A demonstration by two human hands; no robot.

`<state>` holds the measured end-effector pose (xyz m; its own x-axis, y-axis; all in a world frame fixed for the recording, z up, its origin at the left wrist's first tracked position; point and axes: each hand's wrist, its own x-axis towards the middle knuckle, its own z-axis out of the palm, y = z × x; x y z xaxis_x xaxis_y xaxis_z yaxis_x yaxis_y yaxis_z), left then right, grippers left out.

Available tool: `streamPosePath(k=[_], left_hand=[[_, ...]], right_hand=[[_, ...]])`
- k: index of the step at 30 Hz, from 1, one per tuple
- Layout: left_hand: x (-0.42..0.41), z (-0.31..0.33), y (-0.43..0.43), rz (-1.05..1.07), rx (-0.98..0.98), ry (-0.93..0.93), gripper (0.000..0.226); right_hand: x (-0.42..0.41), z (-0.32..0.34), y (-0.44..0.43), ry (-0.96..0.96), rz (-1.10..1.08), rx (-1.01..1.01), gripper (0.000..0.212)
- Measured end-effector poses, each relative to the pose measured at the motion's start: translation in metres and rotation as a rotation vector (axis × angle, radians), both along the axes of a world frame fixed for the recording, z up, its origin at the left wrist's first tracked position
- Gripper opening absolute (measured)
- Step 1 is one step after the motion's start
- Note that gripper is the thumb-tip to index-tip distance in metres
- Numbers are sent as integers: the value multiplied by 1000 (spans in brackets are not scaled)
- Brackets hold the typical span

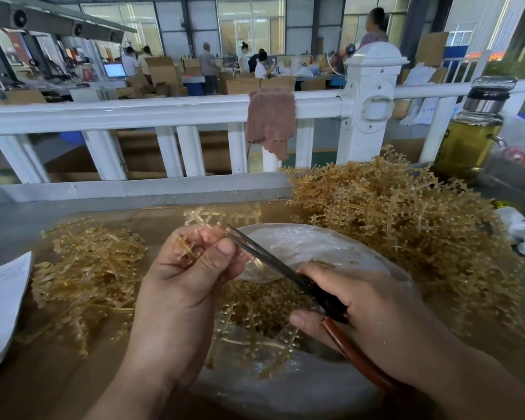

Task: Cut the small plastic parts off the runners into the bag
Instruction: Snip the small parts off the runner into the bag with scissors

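Amber plastic covers most of the brown table (pixel 58 374). The biggest heap, a tangle of runners with parts on them (pixel 406 225), lies to the right and reaches toward the far white railing (pixel 164 112). A flatter heap of stripped runners (pixel 85 268) lies to the left. Between them, near the person, sits the clear bag (pixel 322 247) with its mouth open upward, and a bed of cut parts (pixel 264 301) and a few loose runner pieces lies inside.

The main risk, as I judge it, is parts missing the bag. The cut is being made over the bag's far left rim and not over its middle, so a part that springs off the blades could land on the table or in the stripped heap. The blade tips also lie very close to the fingertips, so a hasty snip could nick a finger. The right heap leans against the bag's edge, and a nudge could tip uncut runners in.

The left hand (pixel 188 268) is curled tight, thumb pressed against fingers, pinching a short runner piece (pixel 191 247) above the bag's left rim. The right hand (pixel 364 304) is wrapped round the dark handles of the scissors (pixel 273 262). The blades are only slightly parted, and the tips meet the runner piece just beside the left fingertips (pixel 212 233).
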<state>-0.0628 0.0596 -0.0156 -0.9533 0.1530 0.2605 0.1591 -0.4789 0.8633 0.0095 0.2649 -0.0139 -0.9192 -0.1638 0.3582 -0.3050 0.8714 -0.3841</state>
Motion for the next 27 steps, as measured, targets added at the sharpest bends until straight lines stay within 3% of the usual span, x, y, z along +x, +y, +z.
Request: streamPosePath(k=[6,14,20,27], left_hand=[[1,2,2,-54,42,-23,14],[3,0,6,-91,24,-41,19],[8,2,11,-105,91,-137,6],[13,2,16,-139,70,-127,10]], right_hand=[[1,2,1,14,3,13,46],[3,8,-4,15,7,9,28],[5,10,-7,33,-2,22,32],[4,6,-11,87,-18,14,46]])
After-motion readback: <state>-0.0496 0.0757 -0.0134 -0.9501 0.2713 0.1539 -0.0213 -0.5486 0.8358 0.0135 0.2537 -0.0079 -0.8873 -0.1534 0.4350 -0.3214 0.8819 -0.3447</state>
